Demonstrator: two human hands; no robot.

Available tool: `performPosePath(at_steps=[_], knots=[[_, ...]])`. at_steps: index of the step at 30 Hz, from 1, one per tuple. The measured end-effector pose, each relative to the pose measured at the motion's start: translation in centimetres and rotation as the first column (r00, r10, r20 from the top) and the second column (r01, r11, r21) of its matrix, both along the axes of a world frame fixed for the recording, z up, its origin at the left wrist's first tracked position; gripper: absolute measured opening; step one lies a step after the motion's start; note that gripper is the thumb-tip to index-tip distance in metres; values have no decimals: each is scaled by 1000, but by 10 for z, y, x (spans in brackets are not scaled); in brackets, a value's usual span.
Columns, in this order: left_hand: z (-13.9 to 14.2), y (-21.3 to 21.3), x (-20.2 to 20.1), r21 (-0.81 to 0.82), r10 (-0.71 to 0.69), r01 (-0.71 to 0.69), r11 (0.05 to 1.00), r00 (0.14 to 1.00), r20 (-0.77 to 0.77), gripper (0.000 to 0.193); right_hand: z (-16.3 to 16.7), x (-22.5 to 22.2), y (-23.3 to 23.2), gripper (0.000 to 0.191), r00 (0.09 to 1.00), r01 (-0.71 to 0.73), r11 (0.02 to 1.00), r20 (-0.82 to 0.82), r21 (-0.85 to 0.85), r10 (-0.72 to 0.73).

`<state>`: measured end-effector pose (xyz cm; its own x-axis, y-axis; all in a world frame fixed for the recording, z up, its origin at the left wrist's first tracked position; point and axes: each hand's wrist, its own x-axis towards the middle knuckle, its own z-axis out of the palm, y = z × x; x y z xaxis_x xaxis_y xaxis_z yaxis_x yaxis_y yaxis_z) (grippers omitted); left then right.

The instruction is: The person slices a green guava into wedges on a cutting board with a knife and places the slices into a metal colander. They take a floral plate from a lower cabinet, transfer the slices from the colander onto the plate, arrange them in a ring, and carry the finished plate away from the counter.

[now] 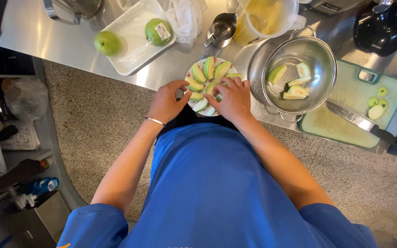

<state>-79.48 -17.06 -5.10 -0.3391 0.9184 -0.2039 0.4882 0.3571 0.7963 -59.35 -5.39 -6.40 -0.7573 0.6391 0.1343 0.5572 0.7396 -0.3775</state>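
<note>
A small round plate [190,72] sits at the near edge of the steel counter, holding several green apple wedges [209,67] laid in a ring. My left hand [167,102] rests at the plate's left side, thumb and fingers touching a wedge near the rim. My right hand [233,98] lies over the plate's near right part, fingertips pressed on wedges at the centre. A metal colander [320,55] with a few more wedges [296,88] stands just right of the plate.
A green cutting board [345,126] at the right carries a knife [357,121] and apple scraps [376,104]. Two whole green apples [108,43] lie by a white foam tray [127,64] at the back left. A small steel jug [221,28] and a measuring pitcher [267,18] stand behind the plate.
</note>
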Motion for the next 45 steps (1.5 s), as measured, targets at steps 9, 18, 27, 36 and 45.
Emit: performPosePath(at_steps=[9,18,27,36,45], knots=[[-16,-3,16,98,-188,202,974,973,-138,19,-5,-4,-3,33,996,-19,998,89,52,15],[-28,7,23,180,-227,270,946,947,-230,23,-14,-5,-8,32,995,-18,997,97,78,11],[-40,13,27,117,-267,306,945,926,-267,24,-14,-2,-8,31,992,-27,997,121,70,18],[-47,18,36,133,-227,288,948,909,-349,24,22,55,20,10,954,122,983,-256,-135,-154],[-57,31,54,22,-209,246,969,864,-459,14,49,182,93,27,903,369,927,210,66,-374]])
